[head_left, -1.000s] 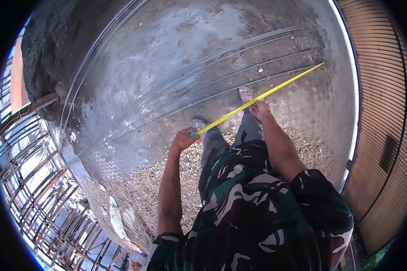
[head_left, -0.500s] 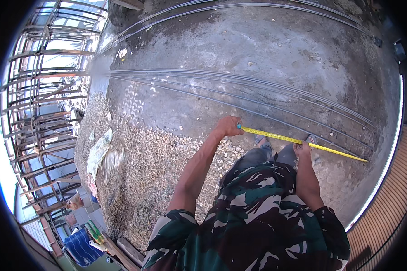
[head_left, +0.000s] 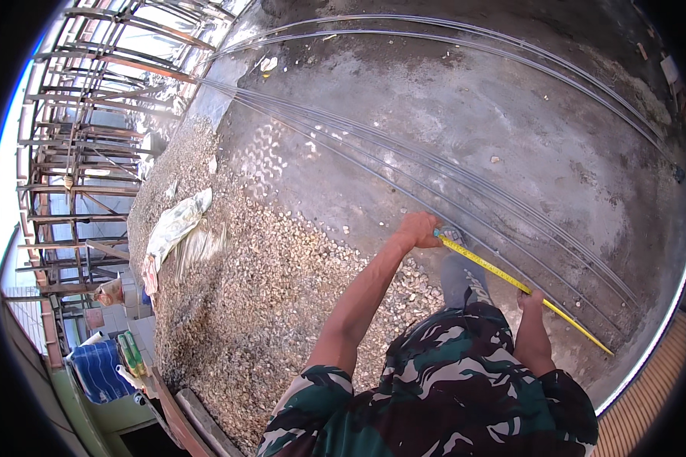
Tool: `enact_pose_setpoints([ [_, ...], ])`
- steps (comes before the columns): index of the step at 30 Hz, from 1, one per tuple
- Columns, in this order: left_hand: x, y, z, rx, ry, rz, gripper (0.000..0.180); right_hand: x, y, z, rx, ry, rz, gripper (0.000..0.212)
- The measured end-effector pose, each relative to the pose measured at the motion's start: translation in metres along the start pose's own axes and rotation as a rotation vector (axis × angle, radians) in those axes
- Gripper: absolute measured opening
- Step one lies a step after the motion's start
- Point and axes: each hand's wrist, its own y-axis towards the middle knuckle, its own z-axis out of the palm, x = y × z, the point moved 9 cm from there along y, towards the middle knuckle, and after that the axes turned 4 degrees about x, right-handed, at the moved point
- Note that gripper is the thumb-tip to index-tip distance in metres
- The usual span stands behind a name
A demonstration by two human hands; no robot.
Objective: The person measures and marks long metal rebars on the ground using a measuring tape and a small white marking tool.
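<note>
We measure steel rods [head_left: 465, 171]: left hand [head_left: 419, 228] pinches the yellow tape measure [head_left: 522, 288]; right hand [head_left: 531, 301] grips it; reading the mark comes next.

Yellow tape measure [head_left: 511, 280], camouflage shirt [head_left: 450, 396]

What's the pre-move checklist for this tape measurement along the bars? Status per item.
1. Left hand on the near end of the yellow tape measure: ok.
2. Right hand on the tape further along: ok.
3. Tape runs straight between the hands, no visible sag: ok.
4. Tape lies alongside the long steel bars on the concrete floor: ok.
5. Far tip of the tape hooked or held: cannot tell.
6. Footing: gravel lies loose to the person's left, right by the feet: not ok.
</note>
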Motion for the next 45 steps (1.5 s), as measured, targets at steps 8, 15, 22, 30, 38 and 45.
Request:
enact_pose_setpoints([
  [8,0.152,0.015,-0.047,0.055,0.021,0.000,0.051,-0.113,0.014,0.071,0.094,0.039,-0.009,0.029],
  [15,0.275,0.012,-0.085,0.187,-0.025,0.038,0.041,-0.210,-0.019,0.155,0.104,-0.066,-0.057,0.027],
  [22,0.400,0.060,-0.091,0.406,-0.007,0.148,0.037,-0.336,-0.100,0.263,0.053,0.033,-0.120,0.033],
  [30,0.534,0.151,-0.071,0.442,-0.028,0.280,0.040,-0.542,-0.202,0.338,-0.152,-0.235,-0.418,0.041],
  [38,0.618,0.246,-0.027,0.539,-0.034,0.335,0.043,-0.707,-0.180,0.368,-0.307,-0.424,-0.387,0.040],
  [45,0.687,0.369,0.073,0.589,-0.148,0.436,0.040,-0.785,0.054,0.392,-0.282,-0.769,-0.474,0.033],
])
